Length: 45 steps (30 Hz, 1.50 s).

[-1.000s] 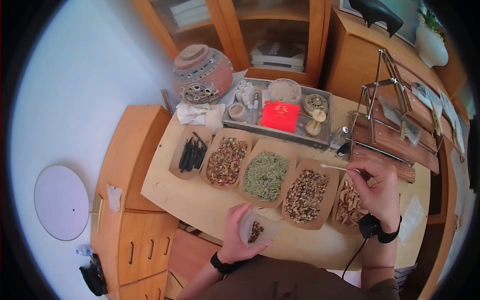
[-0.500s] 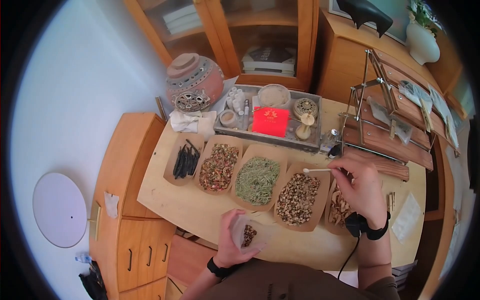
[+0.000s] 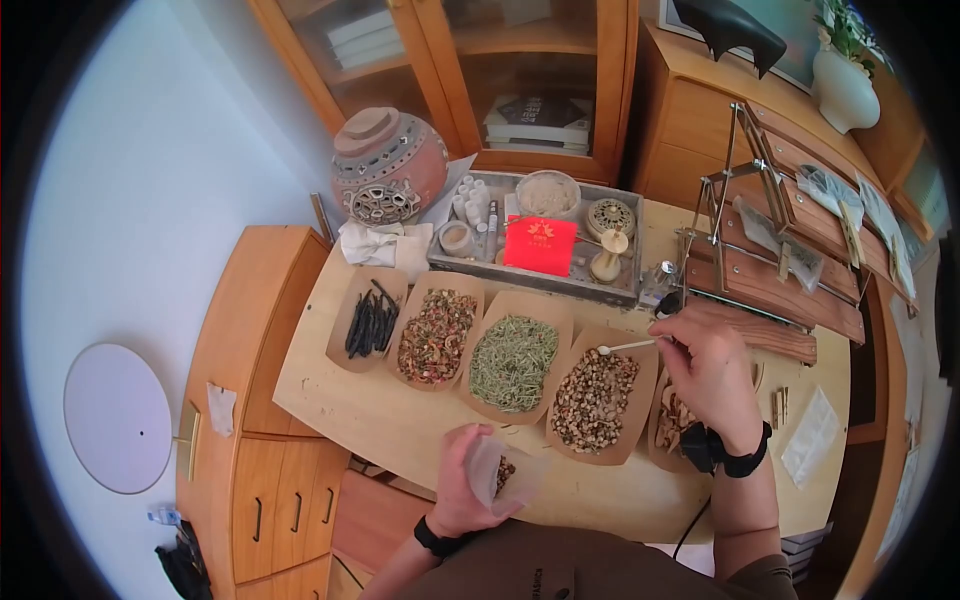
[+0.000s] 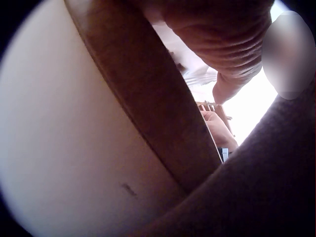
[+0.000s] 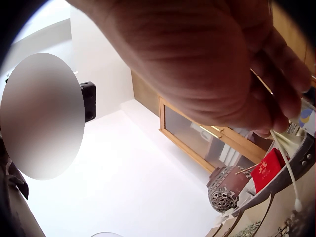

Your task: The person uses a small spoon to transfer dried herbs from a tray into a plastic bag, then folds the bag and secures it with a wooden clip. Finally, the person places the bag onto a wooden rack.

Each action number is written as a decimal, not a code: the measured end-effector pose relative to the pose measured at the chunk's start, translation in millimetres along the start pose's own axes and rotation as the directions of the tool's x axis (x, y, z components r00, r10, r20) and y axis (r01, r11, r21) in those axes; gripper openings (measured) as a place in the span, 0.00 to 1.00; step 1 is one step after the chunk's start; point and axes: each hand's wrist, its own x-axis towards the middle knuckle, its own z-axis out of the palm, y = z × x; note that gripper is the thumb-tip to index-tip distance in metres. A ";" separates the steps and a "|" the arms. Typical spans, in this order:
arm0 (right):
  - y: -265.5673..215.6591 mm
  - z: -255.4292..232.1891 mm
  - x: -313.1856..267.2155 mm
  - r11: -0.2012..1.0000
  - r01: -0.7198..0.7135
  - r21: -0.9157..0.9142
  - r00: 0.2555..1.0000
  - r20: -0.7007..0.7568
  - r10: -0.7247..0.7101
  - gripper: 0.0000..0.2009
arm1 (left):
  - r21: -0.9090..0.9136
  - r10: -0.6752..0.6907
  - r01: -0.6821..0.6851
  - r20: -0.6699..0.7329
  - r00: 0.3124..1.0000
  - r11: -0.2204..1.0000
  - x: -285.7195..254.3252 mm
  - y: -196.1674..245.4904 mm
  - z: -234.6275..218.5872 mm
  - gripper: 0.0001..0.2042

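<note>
One pale stick [image 3: 628, 346] jutting from pinching right fingers [image 3: 677, 360], translucent container [image 3: 488, 466] within curled left fingers [image 3: 457, 447]

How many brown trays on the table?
5, in one row left to right: stick tray, mixed tray, green tray, speckled tray, slice tray, the last partly hidden by the right hand.

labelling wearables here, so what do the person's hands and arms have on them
Neither hand wears a glove. The left hand has a black band round its wrist. The right hand has a black strap with a boxy black unit at the wrist; a black cable shows beside that forearm. A dark brown sleeve shows on the right arm.
</note>
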 end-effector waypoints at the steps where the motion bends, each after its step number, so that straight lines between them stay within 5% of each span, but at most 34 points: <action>1: -0.8 -0.4 -0.1 1.000 -0.006 0.018 1.000 0.013 0.006 0.06 | 0.031 0.029 -0.030 0.007 1.000 0.999 1.7 2.1 -0.3 0.57; 16: -12.2 -1.8 -0.8 0.941 -0.025 0.337 0.983 0.182 -0.039 0.05 | -0.001 0.010 -0.010 -0.022 1.000 1.000 -4.2 -3.1 3.1 0.59; 45: -8.9 24.2 -3.8 0.937 -0.058 0.345 0.997 0.076 0.034 0.05 | -0.049 -0.013 0.011 -0.033 0.999 0.999 -6.8 -8.1 6.6 0.59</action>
